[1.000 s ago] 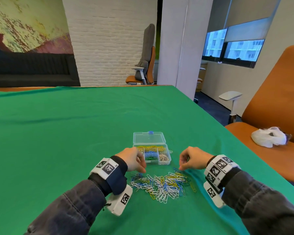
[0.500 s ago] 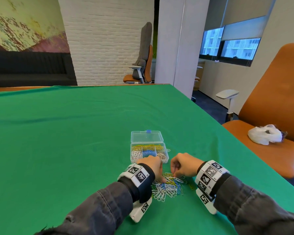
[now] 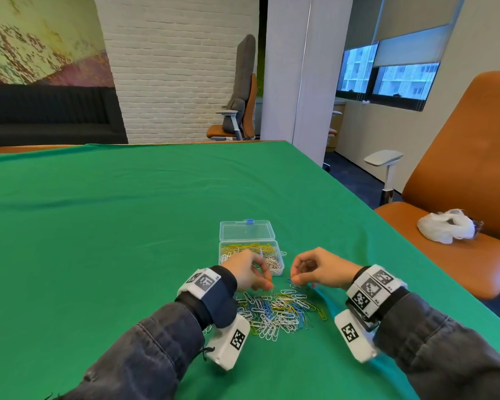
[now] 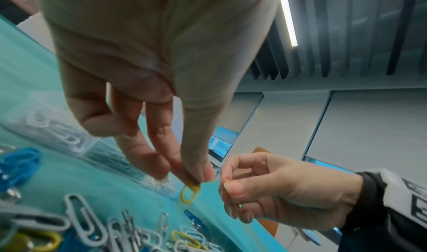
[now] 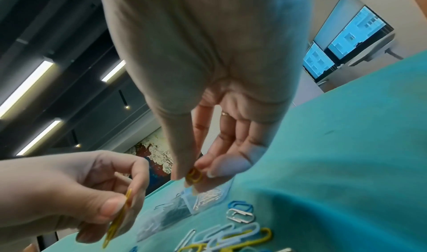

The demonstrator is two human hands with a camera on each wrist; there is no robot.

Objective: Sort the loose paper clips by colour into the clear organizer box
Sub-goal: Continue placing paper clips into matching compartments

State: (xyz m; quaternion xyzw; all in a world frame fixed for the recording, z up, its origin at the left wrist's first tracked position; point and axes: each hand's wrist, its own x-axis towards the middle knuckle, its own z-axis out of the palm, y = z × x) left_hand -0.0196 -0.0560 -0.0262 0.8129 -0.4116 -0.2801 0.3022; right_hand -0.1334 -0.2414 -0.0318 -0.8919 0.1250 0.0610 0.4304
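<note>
A heap of loose paper clips (image 3: 277, 311), white, blue and yellow, lies on the green cloth in front of me. Behind it stands the clear organizer box (image 3: 250, 252) with its lid open, holding yellow, white and silver clips in separate compartments. My left hand (image 3: 267, 284) hovers just above the heap's far edge and pinches a yellow clip (image 4: 190, 192) between thumb and forefinger. My right hand (image 3: 295, 280) is level with it, a little to the right, and pinches another yellow clip (image 5: 194, 175). The left hand hides part of the box.
The green-covered table (image 3: 127, 226) stretches far to the left and back. Its right edge runs close beside my right arm. An orange chair (image 3: 459, 183) with a white crumpled bag (image 3: 445, 226) on its seat stands right of the table.
Both hands have lifted off the heap and come apart slightly, each now holding a yellow clip. The left hand moved back from the pile toward the box.
</note>
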